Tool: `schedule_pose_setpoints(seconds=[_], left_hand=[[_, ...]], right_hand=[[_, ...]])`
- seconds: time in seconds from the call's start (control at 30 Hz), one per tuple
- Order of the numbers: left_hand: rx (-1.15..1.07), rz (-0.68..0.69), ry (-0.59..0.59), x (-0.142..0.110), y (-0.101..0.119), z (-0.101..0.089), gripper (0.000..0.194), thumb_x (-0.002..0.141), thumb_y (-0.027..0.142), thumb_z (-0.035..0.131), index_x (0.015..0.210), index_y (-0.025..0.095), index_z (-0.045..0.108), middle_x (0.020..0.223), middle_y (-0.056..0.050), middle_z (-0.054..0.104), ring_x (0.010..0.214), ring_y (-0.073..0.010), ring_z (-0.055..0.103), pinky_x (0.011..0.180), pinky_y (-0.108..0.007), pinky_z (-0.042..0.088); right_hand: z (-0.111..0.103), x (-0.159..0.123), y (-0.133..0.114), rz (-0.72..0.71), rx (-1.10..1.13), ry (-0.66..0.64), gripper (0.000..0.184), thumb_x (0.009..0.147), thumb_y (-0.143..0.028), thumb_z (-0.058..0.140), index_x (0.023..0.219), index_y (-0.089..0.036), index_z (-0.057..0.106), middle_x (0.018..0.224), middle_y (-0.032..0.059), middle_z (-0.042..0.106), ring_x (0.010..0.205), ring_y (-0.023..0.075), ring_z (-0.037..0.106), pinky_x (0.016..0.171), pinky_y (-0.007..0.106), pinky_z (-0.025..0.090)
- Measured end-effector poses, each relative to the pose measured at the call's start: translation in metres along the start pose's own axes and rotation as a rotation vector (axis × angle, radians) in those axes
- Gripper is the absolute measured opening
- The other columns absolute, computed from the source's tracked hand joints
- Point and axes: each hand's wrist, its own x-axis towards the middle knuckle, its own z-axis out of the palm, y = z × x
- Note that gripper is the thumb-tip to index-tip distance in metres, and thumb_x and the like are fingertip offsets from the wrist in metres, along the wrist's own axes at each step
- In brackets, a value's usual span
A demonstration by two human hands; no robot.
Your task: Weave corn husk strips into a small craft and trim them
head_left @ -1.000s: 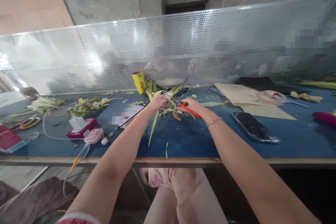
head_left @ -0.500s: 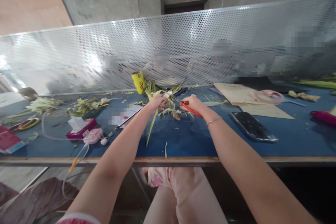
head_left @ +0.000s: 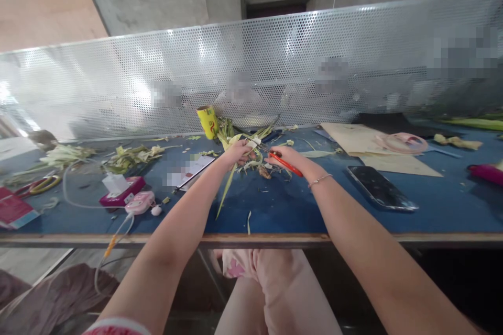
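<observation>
Near the middle of the blue table, my left hand (head_left: 237, 154) has its fingers closed on a pale plant piece, its shape partly hidden. A long, narrow green leaf (head_left: 223, 198) hangs below that hand toward the table's front edge. My right hand (head_left: 286, 155) is closed around red-handled scissors (head_left: 290, 166). Their thin metal blades point left, toward the fingertips of my left hand. Whether the blades touch the plant piece is too small to tell. Under and behind both hands lies a pile of plant scraps (head_left: 264, 171).
A yellow roll (head_left: 207, 122) stands by the perforated metal screen (head_left: 220, 63). Phones lie left (head_left: 195, 170) and right (head_left: 379, 188). Leaf heaps (head_left: 133, 158), a magenta box (head_left: 124, 193) with a white plug, beige sheets (head_left: 396, 164) and a pink tape roll (head_left: 404, 143) are on the table.
My right hand has shifted very slightly left with the scissors. My left hand holds almost the same place, and the hanging leaf has swung a little left.
</observation>
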Motion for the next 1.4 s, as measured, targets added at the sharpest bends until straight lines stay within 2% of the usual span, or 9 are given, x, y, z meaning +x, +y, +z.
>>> schedule_pose_setpoints(seconds=[0.23, 0.37, 0.5, 0.53, 0.63, 0.73, 0.83, 1.07, 1.4], left_hand=[[-0.037, -0.004, -0.062, 0.0, 0.0, -0.001, 0.011, 0.074, 0.012, 0.051, 0.075, 0.017, 0.041, 0.064, 0.0, 0.057, 0.035, -0.0003, 0.026, 0.038, -0.016, 0.013], [0.015, 0.038, -0.01, 0.003, -0.001, -0.005, 0.007, 0.074, 0.01, 0.049, 0.074, 0.016, 0.046, 0.067, -0.001, 0.057, 0.04, -0.0029, 0.034, 0.038, -0.018, 0.021], [0.234, 0.074, 0.102, 0.005, 0.001, -0.018, 0.011, 0.074, 0.009, 0.049, 0.066, 0.017, 0.049, 0.051, 0.002, 0.046, 0.043, -0.0075, 0.04, 0.043, -0.021, 0.03], [0.382, 0.106, 0.135, 0.004, 0.002, -0.022, 0.012, 0.073, 0.009, 0.049, 0.065, 0.016, 0.05, 0.05, 0.001, 0.046, 0.044, -0.0084, 0.042, 0.046, -0.021, 0.032], [0.646, 0.2, 0.208, 0.0, 0.007, -0.033, 0.007, 0.071, 0.009, 0.051, 0.071, 0.015, 0.056, 0.058, 0.0, 0.053, 0.053, -0.0112, 0.05, 0.053, -0.023, 0.037], [0.771, 0.313, 0.277, -0.002, 0.01, -0.038, 0.01, 0.068, 0.013, 0.057, 0.077, 0.015, 0.06, 0.072, -0.002, 0.061, 0.067, -0.0136, 0.055, 0.064, -0.024, 0.04], [0.807, 0.332, 0.23, -0.001, 0.01, -0.041, 0.007, 0.066, 0.016, 0.062, 0.073, 0.015, 0.062, 0.075, -0.003, 0.063, 0.073, -0.0147, 0.056, 0.068, -0.025, 0.04], [0.641, 0.293, -0.013, -0.004, 0.007, -0.038, 0.01, 0.069, 0.023, 0.061, 0.071, 0.013, 0.061, 0.065, -0.001, 0.061, 0.06, -0.0098, 0.052, 0.063, -0.023, 0.039], [0.618, 0.219, -0.048, -0.005, 0.005, -0.038, 0.018, 0.063, 0.028, 0.069, 0.072, 0.012, 0.071, 0.057, -0.001, 0.058, 0.053, -0.009, 0.046, 0.055, -0.024, 0.033]], right_hand=[[0.0, 0.0, 0.004, -0.011, -0.053, 0.029, 0.017, 0.072, -0.029, 0.05, 0.064, -0.017, 0.06, 0.052, -0.001, 0.054, 0.051, 0.0122, 0.046, 0.051, 0.023, 0.031], [-0.002, 0.003, 0.01, 0.039, -0.117, 0.103, 0.017, 0.07, -0.027, 0.053, 0.073, -0.017, 0.067, 0.065, 0.0034, 0.065, 0.061, 0.0157, 0.056, 0.057, 0.024, 0.037], [-0.012, -0.002, 0.019, 0.001, -0.152, 0.119, 0.027, 0.077, -0.034, 0.054, 0.094, -0.019, 0.069, 0.091, 0.01, 0.071, 0.081, 0.0219, 0.063, 0.067, 0.027, 0.042], [-0.015, -0.004, 0.022, -0.007, -0.163, 0.12, 0.03, 0.079, -0.036, 0.053, 0.099, -0.019, 0.068, 0.095, 0.0104, 0.071, 0.085, 0.0228, 0.064, 0.069, 0.027, 0.043], [-0.025, -0.009, 0.026, -0.033, -0.203, 0.089, 0.034, 0.078, -0.039, 0.057, 0.106, -0.021, 0.066, 0.103, 0.01, 0.069, 0.091, 0.0239, 0.063, 0.074, 0.029, 0.043], [-0.032, -0.012, 0.027, -0.044, -0.214, 0.025, 0.034, 0.074, -0.042, 0.063, 0.102, -0.022, 0.066, 0.102, 0.0087, 0.068, 0.088, 0.0233, 0.062, 0.073, 0.03, 0.044], [-0.035, -0.016, 0.026, -0.028, -0.183, -0.016, 0.04, 0.073, -0.048, 0.064, 0.103, -0.023, 0.064, 0.105, 0.0083, 0.067, 0.088, 0.0229, 0.062, 0.073, 0.03, 0.045], [-0.031, -0.017, 0.024, -0.003, -0.139, -0.118, 0.052, 0.07, -0.053, 0.066, 0.114, -0.024, 0.061, 0.117, 0.009, 0.063, 0.099, 0.0253, 0.061, 0.081, 0.034, 0.046], [-0.028, -0.014, 0.023, -0.043, -0.104, -0.169, 0.055, 0.069, -0.052, 0.067, 0.117, -0.026, 0.061, 0.119, 0.0085, 0.063, 0.101, 0.0251, 0.061, 0.085, 0.035, 0.046]])
